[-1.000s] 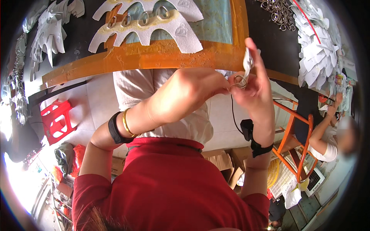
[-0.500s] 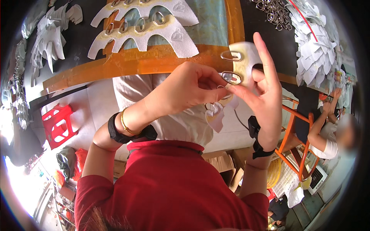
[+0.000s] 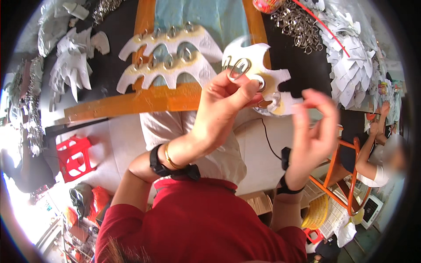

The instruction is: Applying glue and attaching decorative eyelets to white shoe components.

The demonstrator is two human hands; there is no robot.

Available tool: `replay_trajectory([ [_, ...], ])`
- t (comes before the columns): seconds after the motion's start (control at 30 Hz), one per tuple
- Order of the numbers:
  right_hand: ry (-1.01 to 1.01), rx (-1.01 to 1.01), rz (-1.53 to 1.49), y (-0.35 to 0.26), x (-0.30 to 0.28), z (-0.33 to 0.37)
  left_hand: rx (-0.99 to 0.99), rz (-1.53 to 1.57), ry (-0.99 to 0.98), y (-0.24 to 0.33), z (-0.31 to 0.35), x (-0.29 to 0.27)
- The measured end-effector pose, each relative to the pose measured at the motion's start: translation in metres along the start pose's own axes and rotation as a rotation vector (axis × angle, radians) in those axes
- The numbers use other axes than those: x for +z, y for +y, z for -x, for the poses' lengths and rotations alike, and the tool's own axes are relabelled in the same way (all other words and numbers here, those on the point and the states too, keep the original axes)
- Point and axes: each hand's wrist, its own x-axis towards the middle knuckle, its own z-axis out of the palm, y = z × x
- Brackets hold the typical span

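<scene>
My left hand (image 3: pixel 219 107) is closed, pinching a white scalloped strip (image 3: pixel 277 78) with yellowish glue stains. Oval metal rings (image 3: pixel 240 69) stick out of the strip beside my thumb. The strip is raised off the table and its lower end bends round below my fingers. Just right of that end is my right hand (image 3: pixel 316 133), smeared by motion, thumb and curled fingers apart; whether a fingertip touches the strip I cannot tell. On the table lie two similar white strips, a nearer one (image 3: pixel 202 75) and a farther one (image 3: pixel 209 44), each with several metal rings standing in it.
Orange tape (image 3: pixel 127 105) borders the table's near edge, around a blue-green sheet (image 3: pixel 199 17). Metal rings (image 3: pixel 298 28) are heaped at the right, beside stacked white cut pieces (image 3: pixel 351 65). More white pieces (image 3: pixel 70 63) lie left. A red stool (image 3: pixel 72 158) and another person (image 3: pixel 372 162) are farther off.
The strip has been turned and lifted in my left hand, showing more of its scalloped edge. My right hand has let go and moved right and down. The view has shifted slightly.
</scene>
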Motion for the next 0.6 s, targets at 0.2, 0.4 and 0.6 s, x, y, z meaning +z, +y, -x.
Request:
replay_trajectory([
  [0.2, 0.000, -0.190, 0.138, 0.003, 0.036, -0.005, 0.143, 0.082, 0.012, 0.002, -0.002, 0.011],
  [0.4, 0.014, -0.137, -0.020, 0.004, 0.046, -0.007, 0.220, 0.046, 0.011, 0.007, 0.004, 0.005],
  [0.6, -0.112, -0.033, -0.104, 0.007, 0.048, -0.013, 0.367, -0.250, 0.034, 0.015, 0.000, -0.003],
])
